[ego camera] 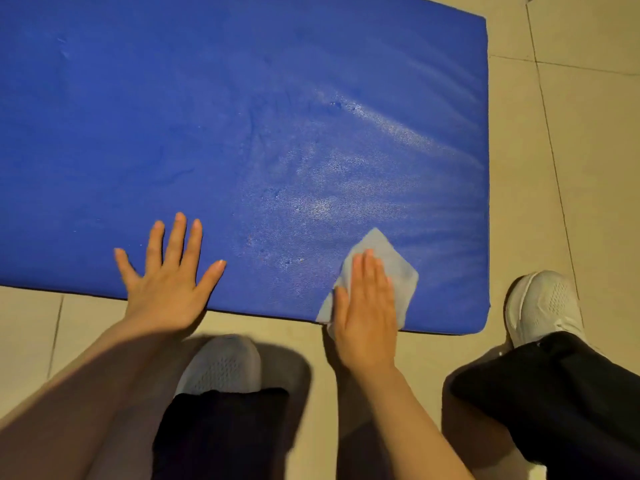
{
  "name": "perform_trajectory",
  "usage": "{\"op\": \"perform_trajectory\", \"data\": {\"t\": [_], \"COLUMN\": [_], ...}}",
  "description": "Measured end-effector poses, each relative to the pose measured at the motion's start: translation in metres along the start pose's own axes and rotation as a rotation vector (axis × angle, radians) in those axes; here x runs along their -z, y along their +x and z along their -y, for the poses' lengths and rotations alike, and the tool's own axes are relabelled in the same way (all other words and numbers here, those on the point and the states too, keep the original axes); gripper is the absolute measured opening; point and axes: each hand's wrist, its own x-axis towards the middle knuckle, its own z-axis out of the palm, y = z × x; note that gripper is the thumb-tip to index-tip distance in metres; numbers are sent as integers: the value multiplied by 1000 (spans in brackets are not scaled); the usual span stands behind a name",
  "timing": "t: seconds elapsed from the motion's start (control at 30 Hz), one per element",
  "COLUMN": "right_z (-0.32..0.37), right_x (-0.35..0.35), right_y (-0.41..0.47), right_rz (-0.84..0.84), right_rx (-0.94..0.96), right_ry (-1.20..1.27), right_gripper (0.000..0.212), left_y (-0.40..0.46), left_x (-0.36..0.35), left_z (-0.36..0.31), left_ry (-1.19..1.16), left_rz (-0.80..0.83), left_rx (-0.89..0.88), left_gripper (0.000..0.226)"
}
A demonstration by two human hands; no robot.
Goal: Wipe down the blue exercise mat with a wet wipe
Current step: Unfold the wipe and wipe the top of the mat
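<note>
Beige floor tiles (588, 133) carry the blue exercise mat (207, 116), which runs out of view at the left and top edges and shows no readable writing. Right hand (367, 306) lies flat with straight fingers on the wet wipe (398, 268) at the mat's near edge, hiding most of it, shiny damp streaks beyond its fingertips. Left hand (169, 282), fingers spread, presses flat on the mat well apart to the left; white shoes (543, 306) stand near.

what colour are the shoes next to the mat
White, with a mesh knit pattern; the right shoe shows it best in the head view.
</note>
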Motion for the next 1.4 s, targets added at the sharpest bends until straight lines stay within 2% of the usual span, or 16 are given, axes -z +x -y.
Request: {"op": "perform_trajectory", "data": {"t": [0.1,0.2,0.37,0.5,0.57,0.67,0.73,0.8,0.87,1.0,1.13,1.17,1.3,1.4], "right_z": [-16,19,106,104,73,16,3,19,49,123,145,135,57,27], "right_x": [8,1,-19,-23,-20,0,11,9,-1,-27,-33,-33,-17,-5], "right_y": [2,1,-3,16,26,47,51,48,42,22,32,41,80,92], "right_rz": [-22,-18,214,297,230,91,62,63,107,199,263,237,-21,6], "right_rx": [-138,-160,378,470,393,73,-62,-72,43,433,520,483,50,-181], "right_ry": [7,59,-3,57,11,17,40,1,-23,11,82,58,-4,48], "right_gripper": [64,62,55,55,58,67,69,68,64,56,55,56,54,63], "left_y": [6,9,12,15,13,2,-2,-1,5,16,23,24,23,23], "left_x": [4,7,10,12,12,6,7,11,12,15,19,20,22,22], "left_z": [3,5,3,5,9,20,30,41,48,51,55,56,57,56], "left_ry": [-54,-61,-89,-197,-273,-218,-155,-140,-108,-138,-135,-144,-164,-149], "left_rz": [92,132,167,139,137,-27,-160,-148,-73,65,134,146,173,182], "left_rx": [-17,-23,2,15,-4,-24,51,160,166,173,191,188,175,172], "left_gripper": [72,65,64,61,58,61,59,65,73,71,69,69,70,69]}}
